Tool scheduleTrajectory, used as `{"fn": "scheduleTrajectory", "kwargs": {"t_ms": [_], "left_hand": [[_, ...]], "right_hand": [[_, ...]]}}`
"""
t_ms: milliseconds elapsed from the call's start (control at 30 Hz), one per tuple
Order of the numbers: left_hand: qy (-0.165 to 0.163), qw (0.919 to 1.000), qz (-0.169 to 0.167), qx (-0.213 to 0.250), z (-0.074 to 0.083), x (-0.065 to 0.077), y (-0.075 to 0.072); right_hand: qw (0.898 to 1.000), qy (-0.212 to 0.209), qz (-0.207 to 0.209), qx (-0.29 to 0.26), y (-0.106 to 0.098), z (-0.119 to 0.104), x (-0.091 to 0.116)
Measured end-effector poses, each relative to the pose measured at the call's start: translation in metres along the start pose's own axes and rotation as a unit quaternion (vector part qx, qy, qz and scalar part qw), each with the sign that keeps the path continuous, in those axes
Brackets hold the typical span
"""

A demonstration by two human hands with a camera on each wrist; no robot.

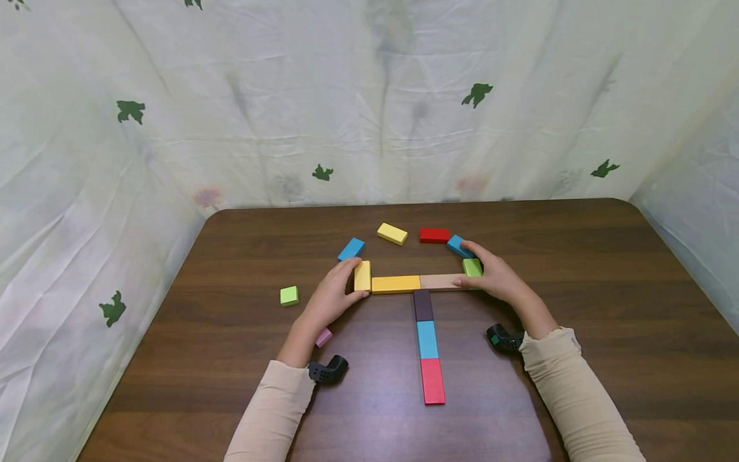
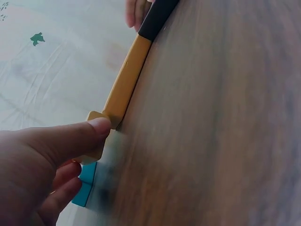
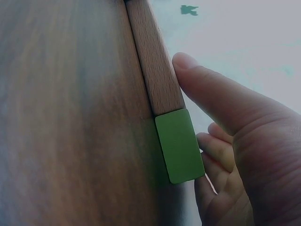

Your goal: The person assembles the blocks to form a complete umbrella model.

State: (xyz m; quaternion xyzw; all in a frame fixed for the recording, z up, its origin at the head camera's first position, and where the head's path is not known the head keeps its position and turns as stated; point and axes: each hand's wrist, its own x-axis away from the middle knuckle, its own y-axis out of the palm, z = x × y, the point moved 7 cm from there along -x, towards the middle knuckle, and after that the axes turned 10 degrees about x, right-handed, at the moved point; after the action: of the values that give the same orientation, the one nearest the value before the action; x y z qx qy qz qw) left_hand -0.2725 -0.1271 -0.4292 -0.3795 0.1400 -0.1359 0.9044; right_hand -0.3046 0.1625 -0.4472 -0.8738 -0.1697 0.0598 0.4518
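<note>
My left hand (image 1: 335, 292) pinches a yellow block (image 1: 362, 276), thumb at its near end and fingers at the far end. That block stands at the left end of a row made of a longer yellow block (image 1: 396, 284) and a plain wooden block (image 1: 440, 282). At the row's right end is a green block (image 1: 472, 267). My right hand (image 1: 496, 277) lies around the green block, its straight thumb at the wooden block and its other fingers loosely bent beside the green one. A dark purple block (image 1: 423, 305), light blue block (image 1: 427, 339) and red block (image 1: 433, 381) run from the row's middle toward me.
Beyond the row lie a blue block (image 1: 351, 249), yellow block (image 1: 392, 233), red block (image 1: 434, 235) and another blue block (image 1: 459, 246). A small lime block (image 1: 289, 295) sits left; a pink block (image 1: 323, 337) shows partly beside the left wrist. Cloth (image 1: 369, 102) hangs behind the table.
</note>
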Motion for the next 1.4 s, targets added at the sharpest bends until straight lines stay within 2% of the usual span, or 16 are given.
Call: {"fn": "scheduleTrajectory", "kwargs": {"t_ms": [667,967,1267,1400], "left_hand": [[-0.010,0.9999,-0.011,0.007,-0.0062,0.0001,0.0067],[0.010,0.9998,-0.013,0.010,-0.0062,0.0005,0.0077],[0.005,0.9995,-0.024,0.022,-0.0047,0.0003,0.0062],[0.011,0.9995,-0.012,0.029,-0.0021,-0.0004,0.0001]], "right_hand": [[1.000,-0.001,-0.001,0.001,0.0011,0.0016,0.0003],[1.000,-0.003,0.000,-0.002,0.0009,0.0012,-0.0001],[1.000,-0.003,0.001,-0.004,0.0002,0.0018,-0.0008],[1.000,-0.002,0.001,-0.001,0.0005,0.0024,-0.0010]]}}
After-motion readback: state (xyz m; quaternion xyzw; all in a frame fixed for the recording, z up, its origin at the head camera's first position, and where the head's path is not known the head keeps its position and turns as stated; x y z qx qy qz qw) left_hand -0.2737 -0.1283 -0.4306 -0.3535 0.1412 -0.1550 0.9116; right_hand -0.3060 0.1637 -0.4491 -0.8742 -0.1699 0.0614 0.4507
